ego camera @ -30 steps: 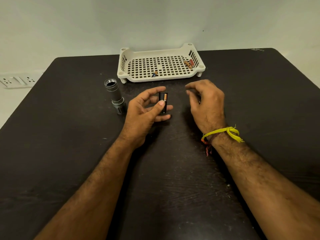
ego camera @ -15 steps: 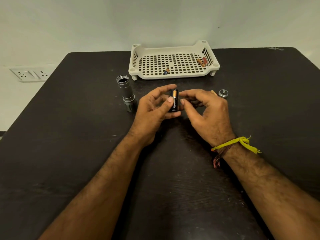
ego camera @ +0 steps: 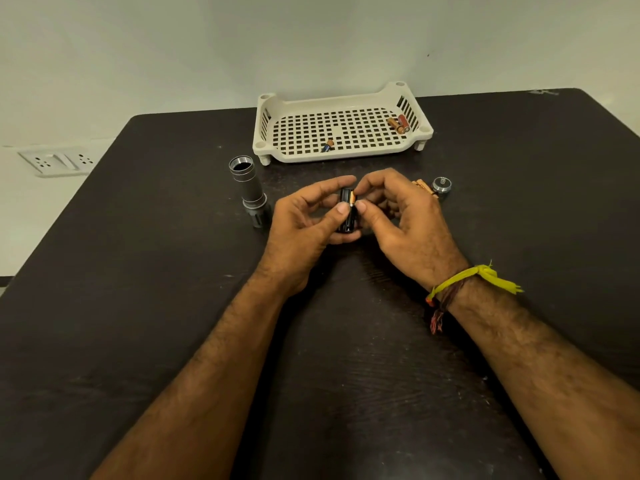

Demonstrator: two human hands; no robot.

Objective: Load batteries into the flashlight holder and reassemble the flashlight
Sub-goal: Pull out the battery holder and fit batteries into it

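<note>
We load the holder.
Our left hand (ego camera: 304, 223) grips the black holder (ego camera: 347, 216); our right hand (ego camera: 398, 220) pinches its copper-topped battery (ego camera: 352, 199).

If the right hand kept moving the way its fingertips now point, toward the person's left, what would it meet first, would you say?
The right hand already has its fingertips at the black cylindrical battery holder, gripped by the left hand, so it meets the holder, then the left thumb. Depth is hard to judge here.
</note>
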